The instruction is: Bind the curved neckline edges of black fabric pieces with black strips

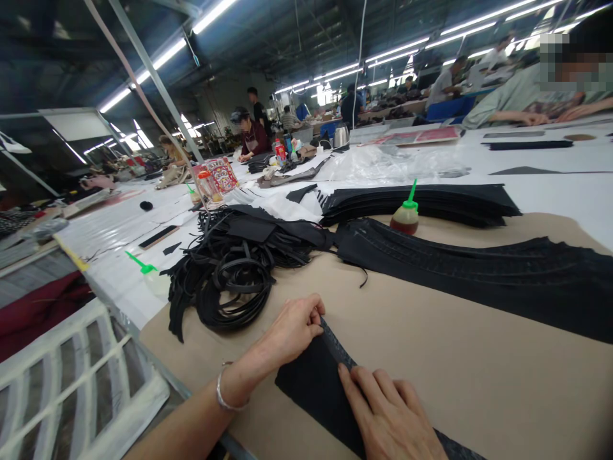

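Observation:
A black cut piece of material [313, 383] lies on the tan board [431, 345] close to me. My left hand [292, 329], a bracelet on its wrist, is closed in a pinch on the piece's upper left edge. My right hand [390, 415] lies flat on the piece with its fingers stretched out, pressing it down. A tangle of black straps [230, 268] sits just beyond my left hand. A long row of overlapping black pieces [479, 268] runs across the board behind my hands.
A glue bottle with a green nozzle [406, 214] stands by a stack of black sheets [421, 201]; another bottle [151, 275] lies at the table's left edge. A white plastic crate [71, 383] is at lower left. Other people work at the long tables beyond.

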The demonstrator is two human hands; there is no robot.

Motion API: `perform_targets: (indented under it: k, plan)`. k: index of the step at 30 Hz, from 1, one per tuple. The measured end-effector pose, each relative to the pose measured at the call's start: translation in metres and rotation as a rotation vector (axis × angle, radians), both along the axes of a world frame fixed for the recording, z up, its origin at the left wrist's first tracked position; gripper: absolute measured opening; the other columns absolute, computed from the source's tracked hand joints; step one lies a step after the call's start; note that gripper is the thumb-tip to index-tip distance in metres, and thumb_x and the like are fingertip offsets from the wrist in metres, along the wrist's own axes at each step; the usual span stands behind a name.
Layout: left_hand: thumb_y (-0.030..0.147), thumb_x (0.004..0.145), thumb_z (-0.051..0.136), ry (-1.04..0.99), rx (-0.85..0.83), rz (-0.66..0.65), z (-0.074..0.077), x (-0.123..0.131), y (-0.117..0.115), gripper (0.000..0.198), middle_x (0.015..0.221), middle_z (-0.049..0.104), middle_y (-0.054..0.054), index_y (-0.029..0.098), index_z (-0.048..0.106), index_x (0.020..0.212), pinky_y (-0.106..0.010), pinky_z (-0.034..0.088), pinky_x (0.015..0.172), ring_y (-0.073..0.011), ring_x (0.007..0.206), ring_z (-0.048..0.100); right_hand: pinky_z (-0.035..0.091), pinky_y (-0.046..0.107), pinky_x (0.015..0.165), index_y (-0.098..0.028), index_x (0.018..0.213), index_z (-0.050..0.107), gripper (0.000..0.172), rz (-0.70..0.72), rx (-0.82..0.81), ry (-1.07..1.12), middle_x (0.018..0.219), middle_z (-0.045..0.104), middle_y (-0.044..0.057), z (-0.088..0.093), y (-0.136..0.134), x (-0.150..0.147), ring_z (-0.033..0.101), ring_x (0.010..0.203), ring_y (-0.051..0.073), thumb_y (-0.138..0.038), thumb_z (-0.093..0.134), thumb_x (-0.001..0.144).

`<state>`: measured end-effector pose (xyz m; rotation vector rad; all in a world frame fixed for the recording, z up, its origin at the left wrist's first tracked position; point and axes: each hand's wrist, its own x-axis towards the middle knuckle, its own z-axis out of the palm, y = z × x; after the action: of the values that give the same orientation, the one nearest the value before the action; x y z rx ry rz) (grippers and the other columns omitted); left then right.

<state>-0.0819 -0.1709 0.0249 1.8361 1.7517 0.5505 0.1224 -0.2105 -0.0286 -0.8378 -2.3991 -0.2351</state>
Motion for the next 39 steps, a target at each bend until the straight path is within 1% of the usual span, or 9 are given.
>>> perform_targets:
  k: [5,9,11,16,20,25,28,31,39]
  plan:
    - [0.009,0.071,0.068,0.026,0.065,0.017,-0.003,-0.004,0.000,0.024,0.069,0.057,0.007,0.020,0.055,0.088,-0.022,0.036,0.057,-0.0117,0.063,0.052,0.032,0.035,0.061,-0.016,0.111,0.061,0.042,0.000,-0.004,-0.004,0.085,0.064,0.001,-0.003,-0.001,0.002,0.049,0.071,0.019,-0.012,0.053,0.070]
    - [0.009,0.077,0.065,0.041,0.189,0.004,-0.005,0.000,-0.011,0.016,0.083,0.059,0.001,0.019,0.054,0.084,-0.026,0.042,0.070,-0.0152,0.079,0.055,0.032,0.035,0.063,-0.017,0.113,0.061,0.041,-0.004,-0.030,-0.025,0.087,0.063,0.001,-0.003,-0.001,0.003,0.049,0.074,0.020,-0.017,0.055,0.072]
    - [0.010,0.085,0.057,0.050,0.253,-0.063,-0.009,0.000,-0.021,0.009,0.090,0.061,-0.003,0.018,0.058,0.086,-0.030,0.043,0.081,-0.0176,0.089,0.055,0.032,0.035,0.063,-0.017,0.113,0.061,0.039,-0.006,-0.040,-0.037,0.089,0.064,0.002,-0.002,-0.001,0.002,0.050,0.075,0.020,-0.018,0.056,0.074]
    - [0.010,0.095,0.041,0.213,0.424,-0.364,-0.023,-0.011,-0.043,0.031,0.113,0.064,-0.007,0.019,0.060,0.117,-0.039,0.039,0.098,-0.0215,0.108,0.053,0.031,0.036,0.062,-0.016,0.109,0.062,0.041,-0.017,-0.014,-0.005,0.084,0.064,0.002,0.002,-0.002,0.000,0.049,0.071,0.019,-0.012,0.054,0.069]
    - [0.008,0.093,0.042,0.200,0.409,-0.334,-0.025,-0.021,-0.046,0.035,0.114,0.066,-0.004,0.024,0.063,0.117,-0.042,0.039,0.098,-0.0231,0.111,0.052,0.031,0.035,0.061,-0.017,0.107,0.061,0.044,-0.013,0.006,0.017,0.082,0.063,0.002,0.002,-0.003,-0.001,0.050,0.070,0.019,-0.010,0.051,0.065]
    - [0.010,0.088,0.053,-0.021,0.382,-0.132,-0.006,-0.022,-0.026,0.025,0.102,0.065,-0.005,0.021,0.066,0.106,-0.034,0.043,0.093,-0.0191,0.102,0.055,0.036,0.034,0.071,-0.021,0.113,0.058,0.041,-0.035,-0.096,0.029,0.104,0.064,0.004,0.005,0.001,-0.002,0.055,0.084,0.021,-0.009,0.048,0.075]
    - [0.008,0.082,0.060,0.050,0.290,-0.274,0.010,-0.022,-0.007,0.044,0.119,0.060,-0.005,0.023,0.057,0.123,-0.035,0.036,0.101,-0.0204,0.114,0.050,0.037,0.036,0.078,-0.019,0.123,0.051,0.037,-0.094,-0.245,0.032,0.112,0.061,0.007,0.010,0.005,-0.009,0.055,0.094,0.023,-0.015,0.049,0.086]
    - [0.010,0.079,0.064,0.202,0.119,-0.486,0.021,-0.023,0.013,0.049,0.116,0.062,-0.004,0.025,0.055,0.126,-0.039,0.032,0.100,-0.0223,0.114,0.050,0.038,0.039,0.079,-0.017,0.121,0.052,0.034,-0.226,-0.413,0.025,0.104,0.063,0.008,0.019,0.010,-0.022,0.056,0.093,0.025,-0.021,0.056,0.088]
    - [0.009,0.072,0.069,0.307,-0.035,-0.675,0.027,-0.017,0.045,0.016,0.090,0.066,0.001,0.022,0.067,0.081,-0.037,0.026,0.094,-0.0209,0.099,0.055,0.037,0.038,0.073,-0.020,0.092,0.060,0.009,-0.346,-0.757,-0.019,0.088,0.065,0.005,0.046,0.028,-0.047,0.058,0.090,0.027,-0.017,0.062,0.083]
